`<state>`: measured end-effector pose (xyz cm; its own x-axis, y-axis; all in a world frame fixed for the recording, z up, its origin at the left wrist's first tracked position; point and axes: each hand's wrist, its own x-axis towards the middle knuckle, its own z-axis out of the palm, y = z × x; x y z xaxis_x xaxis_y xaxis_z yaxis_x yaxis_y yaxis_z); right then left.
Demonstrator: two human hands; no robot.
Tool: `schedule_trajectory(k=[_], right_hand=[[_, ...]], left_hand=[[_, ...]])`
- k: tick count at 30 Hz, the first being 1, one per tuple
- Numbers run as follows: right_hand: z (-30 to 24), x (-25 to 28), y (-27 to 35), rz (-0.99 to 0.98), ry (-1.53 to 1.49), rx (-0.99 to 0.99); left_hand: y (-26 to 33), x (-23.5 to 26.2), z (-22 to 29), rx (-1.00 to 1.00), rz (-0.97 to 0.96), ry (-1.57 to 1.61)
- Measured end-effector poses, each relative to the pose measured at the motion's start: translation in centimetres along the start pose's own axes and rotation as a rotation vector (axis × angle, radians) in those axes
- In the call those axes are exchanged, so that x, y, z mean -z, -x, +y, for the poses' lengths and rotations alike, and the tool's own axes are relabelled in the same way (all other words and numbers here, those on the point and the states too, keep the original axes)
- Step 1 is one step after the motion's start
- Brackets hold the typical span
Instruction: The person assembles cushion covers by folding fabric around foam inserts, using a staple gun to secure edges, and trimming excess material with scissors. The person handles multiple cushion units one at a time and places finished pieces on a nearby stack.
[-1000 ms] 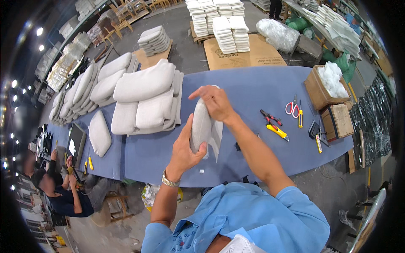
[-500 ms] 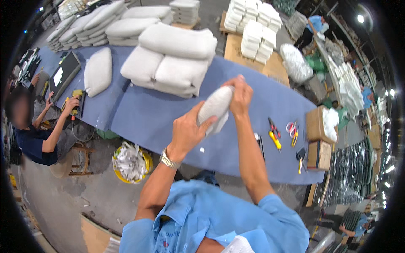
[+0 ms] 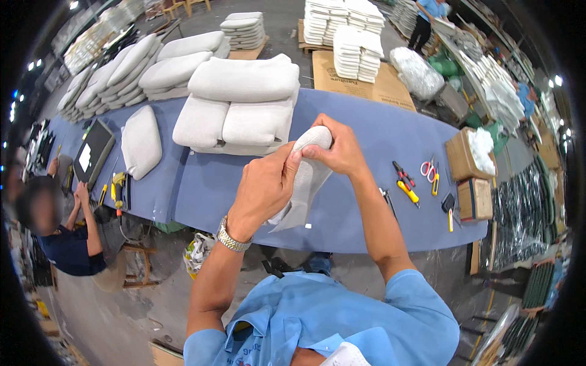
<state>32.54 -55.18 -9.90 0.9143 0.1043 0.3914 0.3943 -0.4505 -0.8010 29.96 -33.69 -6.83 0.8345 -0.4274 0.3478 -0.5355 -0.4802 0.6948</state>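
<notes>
Above the near side of the blue table [image 3: 378, 146] I hold a light grey fabric-covered pad [image 3: 310, 180], rounded at its upper end, with loose fabric hanging lower down. My left hand [image 3: 262, 190], with a metal watch on the wrist, grips the pad's left edge, fingers closed. Closed round the rounded top is my right hand [image 3: 343, 149], its thumb pressed on the fabric. Both thumbs lie close together there. A small white scrap [image 3: 307, 226] lies on the table just below the pad.
Grey cushions [image 3: 244, 79] are stacked behind my hands, and one flat cushion [image 3: 141, 143] lies further left. Pliers [image 3: 404, 174], a yellow-handled tool [image 3: 408, 192], scissors [image 3: 428, 168] and a cardboard box [image 3: 461, 155] are at right. A co-worker [image 3: 70, 244] sits at the left by a power tool [image 3: 120, 189].
The pad has turned more upright, and its loose fabric now hangs down. My hands have come closer together at its top. The co-worker's hand has left the power tool, which lies on the table.
</notes>
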Motion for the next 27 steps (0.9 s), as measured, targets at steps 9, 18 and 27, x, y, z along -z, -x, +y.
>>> schedule_trajectory(k=[9,18,27], right_hand=[[-2.1,-2.1,0.2,0.054,-0.101,-0.273],[3.9,-1.7,4.3,0.205,-0.272,-0.433],[-5.0,-8.3,7.0,0.070,0.105,-0.017]], left_hand=[[4.1,-1.0,0.4,-0.115,0.075,0.007],[7.7,0.0,-0.5,-0.281,0.072,-0.140],[10.0,1.6,-1.5,-0.032,0.031,-0.239]])
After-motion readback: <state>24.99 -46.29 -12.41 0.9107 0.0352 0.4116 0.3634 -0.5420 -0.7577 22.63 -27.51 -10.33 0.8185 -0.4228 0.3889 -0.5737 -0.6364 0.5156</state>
